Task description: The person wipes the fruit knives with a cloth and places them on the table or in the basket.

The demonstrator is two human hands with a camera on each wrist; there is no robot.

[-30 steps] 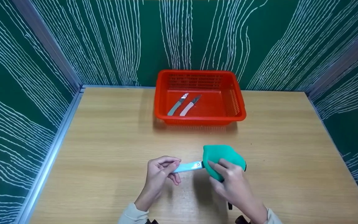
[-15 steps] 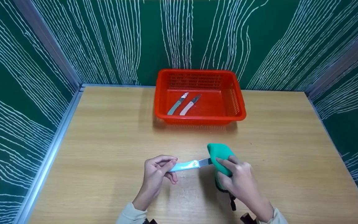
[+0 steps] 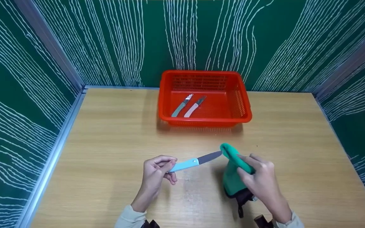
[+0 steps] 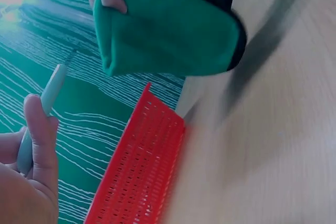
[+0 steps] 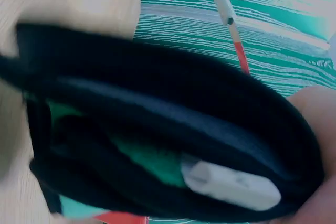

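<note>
My left hand [image 3: 155, 172] grips the end of a light blue handle on a small knife [image 3: 185, 164], whose bare blade points right. The blade's tip lies right at the folded end of a green pouch [image 3: 233, 179] with black trim. Fingers and thumb of my right hand [image 3: 263, 174] pinch that pouch near its upper end; a black tab hangs below. In the right wrist view the pouch's black-edged mouth gapes, and a white handle-like piece [image 5: 231, 184] shows inside. The left wrist view shows the knife handle [image 4: 52, 90] between thumb and fingers.
Behind the hands stands a red plastic basket [image 3: 206, 120] on the wooden table [image 3: 112, 142]. Inside it lie a green-handled knife [image 3: 178, 109] and a pale pink-handled knife [image 3: 191, 110], side by side. Green walls with white lines enclose the table's back and sides.
The knife's blade, first hidden by the pouch, has come into full view. My right hand has moved right with the pouch, and my left hand has drawn slightly left with the knife.
</note>
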